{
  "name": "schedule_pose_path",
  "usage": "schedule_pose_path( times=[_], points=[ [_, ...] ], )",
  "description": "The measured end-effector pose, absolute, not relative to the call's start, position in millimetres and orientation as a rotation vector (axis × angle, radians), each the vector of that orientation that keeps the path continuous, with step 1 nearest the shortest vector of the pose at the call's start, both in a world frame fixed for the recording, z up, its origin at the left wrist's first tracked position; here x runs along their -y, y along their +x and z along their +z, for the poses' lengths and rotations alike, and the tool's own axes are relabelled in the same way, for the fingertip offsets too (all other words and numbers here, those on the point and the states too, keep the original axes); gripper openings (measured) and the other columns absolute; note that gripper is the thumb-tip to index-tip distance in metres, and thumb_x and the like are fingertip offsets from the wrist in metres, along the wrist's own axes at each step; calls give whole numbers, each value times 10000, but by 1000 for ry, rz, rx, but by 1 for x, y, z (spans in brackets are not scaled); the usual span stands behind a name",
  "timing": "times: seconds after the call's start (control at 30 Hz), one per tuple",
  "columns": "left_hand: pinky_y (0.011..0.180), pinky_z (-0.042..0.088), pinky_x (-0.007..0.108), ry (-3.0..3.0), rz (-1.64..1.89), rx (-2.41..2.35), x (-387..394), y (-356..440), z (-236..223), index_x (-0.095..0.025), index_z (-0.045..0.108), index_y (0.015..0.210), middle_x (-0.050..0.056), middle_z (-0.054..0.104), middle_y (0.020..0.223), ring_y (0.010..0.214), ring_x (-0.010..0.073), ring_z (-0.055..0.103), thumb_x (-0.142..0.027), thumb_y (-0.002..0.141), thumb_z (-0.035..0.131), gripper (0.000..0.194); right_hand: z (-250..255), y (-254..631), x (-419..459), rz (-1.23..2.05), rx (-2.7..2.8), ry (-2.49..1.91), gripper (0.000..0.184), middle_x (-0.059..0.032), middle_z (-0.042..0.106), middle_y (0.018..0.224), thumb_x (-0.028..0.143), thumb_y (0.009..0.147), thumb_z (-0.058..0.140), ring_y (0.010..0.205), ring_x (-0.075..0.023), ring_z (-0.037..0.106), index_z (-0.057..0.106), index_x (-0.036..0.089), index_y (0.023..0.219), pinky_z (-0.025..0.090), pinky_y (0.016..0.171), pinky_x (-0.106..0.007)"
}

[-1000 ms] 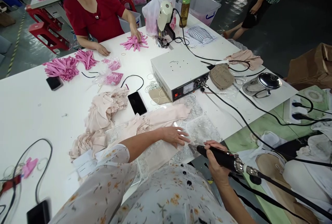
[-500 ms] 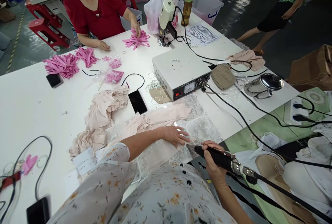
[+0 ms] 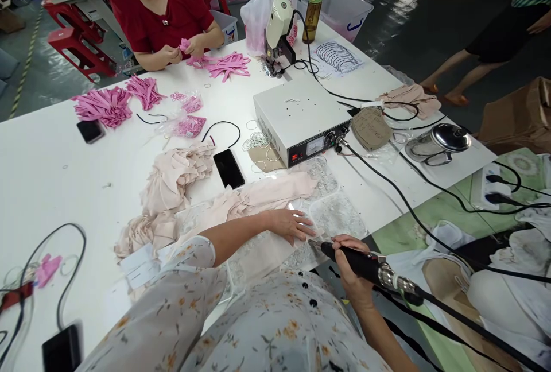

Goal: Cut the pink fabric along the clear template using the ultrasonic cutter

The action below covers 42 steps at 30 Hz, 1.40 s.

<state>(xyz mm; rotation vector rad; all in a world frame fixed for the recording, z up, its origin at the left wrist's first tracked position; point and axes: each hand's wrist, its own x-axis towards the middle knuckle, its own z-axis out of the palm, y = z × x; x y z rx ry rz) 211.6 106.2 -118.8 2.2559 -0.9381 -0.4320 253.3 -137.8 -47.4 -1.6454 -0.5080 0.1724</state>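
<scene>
My left hand point(image 3: 291, 225) lies flat, fingers spread, on a strip of pale beige fabric point(image 3: 262, 257). Beneath that strip is a clear, scuffed cutting board point(image 3: 337, 211). My right hand point(image 3: 353, 271) is wrapped round a black corded ultrasonic cutter point(image 3: 359, 263). Its metal tip points left and sits by the strip's right end, close to my left fingertips; whether it touches the cloth I cannot tell. More beige strips point(image 3: 275, 190) lie just beyond my left hand. Gathered beige fabric point(image 3: 176, 179) is heaped to the left.
A white generator box point(image 3: 301, 113) with a red-lit switch stands behind the board. A phone point(image 3: 228, 169), a steel-lidded mug point(image 3: 443, 142) and cables lie around. Across the table a person in red handles pink strips point(image 3: 228, 66). White garments point(image 3: 495, 280) hang at the right.
My hands and the cutter have hardly moved. Opposite, the person in red has drawn both hands together around a pink piece. The person at the upper right has moved further right.
</scene>
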Motion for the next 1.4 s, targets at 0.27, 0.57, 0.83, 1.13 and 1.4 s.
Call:
schedule_pose_path(
  times=[0.27,0.57,0.83,1.13,1.4],
  points=[
    [1198,170,318,2235,-392,948,-106,212,-122,-294,686,960,-70,464,1476,1432,199,324,-284,863,698,98,-41,253,133,136,512,-1604,148,-18,623,879,277,851,678,888,-189,620,582,167,875,510,855,-421],
    [1159,238,258,2215,-338,889,-105,211,-126,-330,698,1008,-98,500,1440,1411,166,361,-302,844,722,167,-40,248,134,171,488,-1552,131,-30,618,870,236,825,678,912,-211,610,593,216,923,501,893,-442],
    [1144,259,288,2199,-289,893,-105,210,-131,-348,702,995,-92,521,1422,1390,180,393,-346,859,703,136,-50,244,134,212,510,-1539,161,-30,619,929,229,829,676,960,-213,600,587,211,962,466,936,-450],
    [1165,245,301,2235,-423,865,-103,212,-121,-356,704,1043,-94,489,1446,1407,193,374,-306,832,735,220,-49,243,133,206,530,-1529,172,-14,613,902,255,851,666,969,-214,598,574,180,976,476,919,-467],
    [1184,199,305,2243,-334,945,-105,210,-122,-349,693,1058,-76,485,1455,1412,203,365,-279,826,745,248,-44,245,131,219,565,-1575,139,-42,630,894,243,819,678,911,-220,624,576,230,913,506,872,-439]
  ],
)
